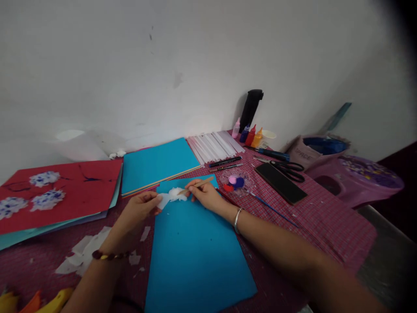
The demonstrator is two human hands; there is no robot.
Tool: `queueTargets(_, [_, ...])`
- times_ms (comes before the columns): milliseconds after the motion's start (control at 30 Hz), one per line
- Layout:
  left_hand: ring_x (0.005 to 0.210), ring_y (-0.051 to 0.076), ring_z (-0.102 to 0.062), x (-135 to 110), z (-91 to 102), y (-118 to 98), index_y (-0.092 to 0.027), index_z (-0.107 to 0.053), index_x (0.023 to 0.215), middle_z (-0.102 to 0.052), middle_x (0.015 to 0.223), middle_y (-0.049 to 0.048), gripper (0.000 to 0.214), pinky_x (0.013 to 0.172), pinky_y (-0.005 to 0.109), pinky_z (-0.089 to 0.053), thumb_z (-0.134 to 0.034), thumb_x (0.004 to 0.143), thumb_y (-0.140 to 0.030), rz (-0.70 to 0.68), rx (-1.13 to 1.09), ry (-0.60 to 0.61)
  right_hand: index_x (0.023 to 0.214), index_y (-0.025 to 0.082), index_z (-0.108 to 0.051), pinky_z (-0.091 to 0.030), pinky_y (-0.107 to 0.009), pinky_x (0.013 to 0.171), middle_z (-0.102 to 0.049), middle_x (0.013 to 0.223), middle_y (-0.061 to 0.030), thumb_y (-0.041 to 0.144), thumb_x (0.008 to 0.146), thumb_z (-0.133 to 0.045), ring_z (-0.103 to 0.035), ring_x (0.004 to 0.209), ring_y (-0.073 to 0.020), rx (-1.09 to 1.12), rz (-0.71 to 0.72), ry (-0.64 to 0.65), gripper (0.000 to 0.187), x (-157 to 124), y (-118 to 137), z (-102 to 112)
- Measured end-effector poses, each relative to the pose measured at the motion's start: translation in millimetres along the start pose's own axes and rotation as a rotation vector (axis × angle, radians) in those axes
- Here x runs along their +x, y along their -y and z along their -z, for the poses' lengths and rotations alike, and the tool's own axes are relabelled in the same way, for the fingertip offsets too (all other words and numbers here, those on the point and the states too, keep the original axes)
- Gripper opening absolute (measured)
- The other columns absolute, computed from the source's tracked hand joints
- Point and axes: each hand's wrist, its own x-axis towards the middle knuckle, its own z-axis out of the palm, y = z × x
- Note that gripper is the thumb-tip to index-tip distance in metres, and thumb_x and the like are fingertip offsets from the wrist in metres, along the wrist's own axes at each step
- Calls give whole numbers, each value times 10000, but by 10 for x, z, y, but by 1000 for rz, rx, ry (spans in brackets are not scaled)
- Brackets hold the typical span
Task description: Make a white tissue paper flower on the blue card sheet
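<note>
A blue sheet of paper (198, 252) lies in front of me on the checked cloth. Near its top edge sits a white clump of crumpled paper (177, 194). Between the fingers of my left hand (145, 204) is a small white paper piece (163, 201), held just left of the clump. My right hand (205, 194) grips a thin wooden stick (206, 181) like a pen, its lower end at the clump's right side. More torn white paper pieces (86, 250) lie to the left, partly behind my left forearm.
Red paper with white-and-blue flowers (81, 180) lies at left. Behind are stacked blue sheets (159, 163) and white strips (215, 145). At right are a paint palette (236, 181), paintbrush (273, 209), scissors (288, 168), dark phone-like slab (280, 182), paint bottles (250, 135) and a pink stool (345, 187).
</note>
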Motion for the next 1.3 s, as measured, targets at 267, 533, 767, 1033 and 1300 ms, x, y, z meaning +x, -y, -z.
queueTargets(267, [692,183,-600,-29,-132,-73,-185,-715,812,-680,763,32,253,625,277,-438,-565,683,-343,-219,427,216,897,158,-597,-390,-189,457,-631,764,-8,208,872,-477,-533,495,-76,-54,0,-9,133,0,57,0])
queueTargets(533, [616,143,-554,139,-429,135,-160,-600,914,-568,686,-10,272,561,249,-420,-560,677,-287,-233,388,17,867,165,-578,-417,-197,480,-618,708,5,228,851,-499,-532,497,-82,68,25,-72,102,-46,111,0])
queueTargets(767, [614,148,-555,131,-413,121,-161,-591,887,-567,671,-10,246,570,267,-426,-561,668,-270,-220,368,-7,816,175,-579,-445,-220,541,-617,693,-3,227,846,-503,-565,583,-112,-8,108,-37,97,-209,170,-32])
queueTargets(1033, [696,162,-599,153,-385,160,-165,-611,859,-614,763,22,212,643,282,-467,-589,699,-302,-266,335,-54,858,193,-638,-453,-245,607,-653,783,-27,212,894,-463,-604,699,-154,-339,106,15,180,-170,77,-7])
queueTargets(1300, [641,160,-605,174,-276,220,-151,-611,1036,-606,781,27,339,581,276,-499,-475,765,-304,-97,243,-78,981,205,-647,-449,-283,820,-657,1003,-58,189,914,-447,-607,914,-177,-589,317,115,211,-277,195,-10])
